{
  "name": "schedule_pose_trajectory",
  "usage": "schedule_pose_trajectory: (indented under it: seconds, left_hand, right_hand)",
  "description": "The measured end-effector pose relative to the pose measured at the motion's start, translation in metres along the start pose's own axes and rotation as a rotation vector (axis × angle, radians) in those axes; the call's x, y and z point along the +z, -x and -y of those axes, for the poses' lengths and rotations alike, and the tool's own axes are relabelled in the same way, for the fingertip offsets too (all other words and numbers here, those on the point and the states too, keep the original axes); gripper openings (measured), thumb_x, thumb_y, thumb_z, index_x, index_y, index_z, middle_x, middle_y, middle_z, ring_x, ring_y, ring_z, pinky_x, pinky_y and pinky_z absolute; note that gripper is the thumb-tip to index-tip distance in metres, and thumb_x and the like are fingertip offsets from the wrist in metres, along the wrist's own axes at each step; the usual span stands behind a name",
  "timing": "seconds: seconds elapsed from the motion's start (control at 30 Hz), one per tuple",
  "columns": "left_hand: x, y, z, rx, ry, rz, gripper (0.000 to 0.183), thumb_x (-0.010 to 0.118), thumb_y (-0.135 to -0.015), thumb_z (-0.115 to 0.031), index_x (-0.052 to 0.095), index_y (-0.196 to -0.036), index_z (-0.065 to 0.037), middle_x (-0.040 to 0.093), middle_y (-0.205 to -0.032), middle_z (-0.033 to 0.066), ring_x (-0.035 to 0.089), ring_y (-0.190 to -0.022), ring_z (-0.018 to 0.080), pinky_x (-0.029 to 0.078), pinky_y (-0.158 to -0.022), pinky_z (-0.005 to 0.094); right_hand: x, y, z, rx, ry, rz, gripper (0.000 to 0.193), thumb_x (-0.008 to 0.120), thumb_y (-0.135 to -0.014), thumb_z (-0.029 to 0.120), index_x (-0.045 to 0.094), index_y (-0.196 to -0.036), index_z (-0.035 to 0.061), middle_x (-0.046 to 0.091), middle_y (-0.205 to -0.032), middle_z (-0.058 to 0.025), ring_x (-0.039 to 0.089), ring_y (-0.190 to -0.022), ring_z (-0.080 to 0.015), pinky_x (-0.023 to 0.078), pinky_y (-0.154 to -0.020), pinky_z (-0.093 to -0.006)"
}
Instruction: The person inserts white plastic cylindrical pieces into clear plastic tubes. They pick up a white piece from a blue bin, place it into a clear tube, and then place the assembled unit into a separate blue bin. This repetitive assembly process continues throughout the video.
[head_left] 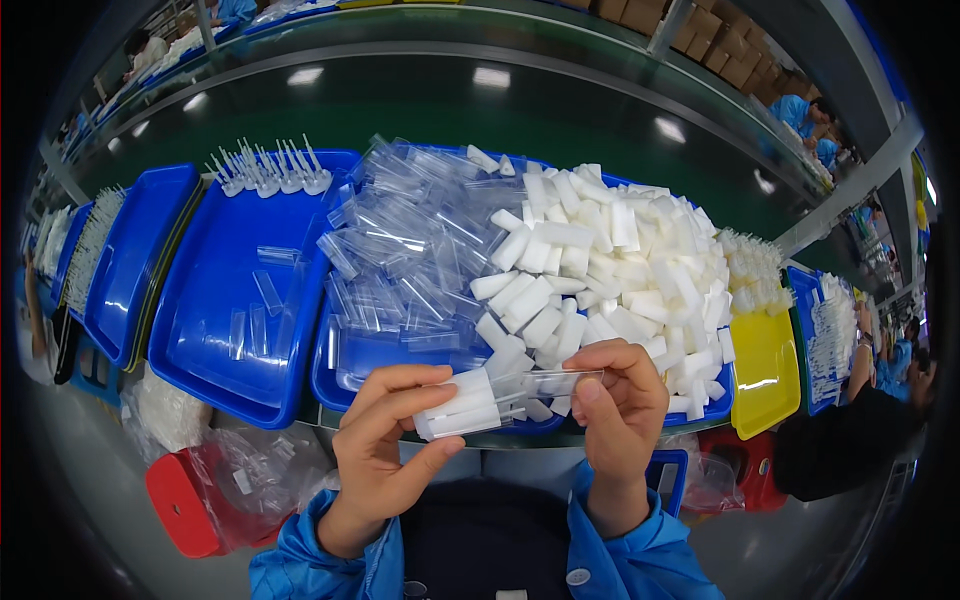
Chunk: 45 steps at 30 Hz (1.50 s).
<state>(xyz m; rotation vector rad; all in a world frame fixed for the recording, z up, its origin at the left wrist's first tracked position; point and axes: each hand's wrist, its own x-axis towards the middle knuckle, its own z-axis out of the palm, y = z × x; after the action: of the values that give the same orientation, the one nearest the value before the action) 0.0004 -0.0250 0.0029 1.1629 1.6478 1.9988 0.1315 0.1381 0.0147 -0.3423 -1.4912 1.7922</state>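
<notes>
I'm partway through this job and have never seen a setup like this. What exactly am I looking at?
There is no machine: these are a person's bare left hand and right hand, in blue sleeves. The only picture comes from a fisheye camera on their head, looking down, so straight edges bend toward the rim.

Ahead, a blue tray carries heaped clear plastic pieces and, to their right, heaped white blocks. Left of it, another blue tray has white stemmed parts; a yellow tray sits on the right.

The left fingers hold white pieces; the right fingers pinch a clear plastic piece. How they fit together is hard to tell.
</notes>
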Motion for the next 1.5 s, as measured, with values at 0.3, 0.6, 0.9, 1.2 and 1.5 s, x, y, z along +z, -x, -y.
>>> schedule_pose_trajectory:
  seconds: [0.3,0.6,0.9,1.2,1.5]
  left_hand:
    - [-0.001,0.0,0.002,0.004,-0.03,0.021,0.038,0.073,-0.074,0.004,0.064,-0.111,0.005,0.054,-0.122,0.0183,0.06,-0.099,0.0178,0.05,-0.077,0.0241]
    - [0.0,0.002,0.006,0.013,-0.039,-0.008,0.038,0.075,-0.073,0.004,0.066,-0.11,0.003,0.058,-0.117,0.0172,0.06,-0.093,0.015,0.048,-0.068,0.0218]
    - [0.002,0.004,0.006,-0.022,-0.064,0.019,0.037,0.072,-0.074,0.006,0.063,-0.11,0.005,0.054,-0.121,0.0196,0.056,-0.11,0.0254,0.05,-0.089,0.0321]
    - [0.003,0.0,0.004,0.119,-0.237,0.034,0.034,0.074,-0.07,0.006,0.07,-0.104,-0.001,0.057,-0.118,0.018,0.062,-0.1,0.0272,0.051,-0.083,0.0326]
    - [0.004,0.002,0.01,0.163,-0.2,0.033,0.035,0.075,-0.072,0.004,0.068,-0.106,0.002,0.06,-0.121,0.0237,0.063,-0.107,0.0325,0.053,-0.088,0.0359]
  right_hand:
    - [-0.008,-0.001,0.001,-0.024,0.096,0.015,0.016,0.061,-0.086,-0.005,0.06,-0.101,-0.008,0.057,-0.093,-0.0085,0.053,-0.069,-0.0062,0.041,-0.061,-0.0182]
    - [0.001,0.0,0.008,0.034,0.235,0.065,0.015,0.063,-0.082,0.002,0.062,-0.094,-0.007,0.06,-0.087,-0.0102,0.053,-0.061,-0.007,0.041,-0.055,-0.0175]
    - [0.007,0.008,0.014,0.12,0.169,0.066,0.014,0.063,-0.084,-0.006,0.061,-0.098,-0.0087,0.058,-0.091,-0.0112,0.063,-0.069,-0.0114,0.052,-0.06,-0.0206]
    - [0.008,0.01,0.002,-0.002,0.178,0.05,0.013,0.06,-0.086,-0.008,0.059,-0.099,-0.0086,0.057,-0.094,-0.0124,0.064,-0.073,-0.0141,0.054,-0.063,-0.0237]
    - [0.008,0.002,-0.004,0.122,0.091,0.078,0.034,0.065,-0.082,-0.007,0.052,-0.114,-0.0083,0.061,-0.099,-0.0171,0.064,-0.075,-0.0156,0.053,-0.068,-0.0243]
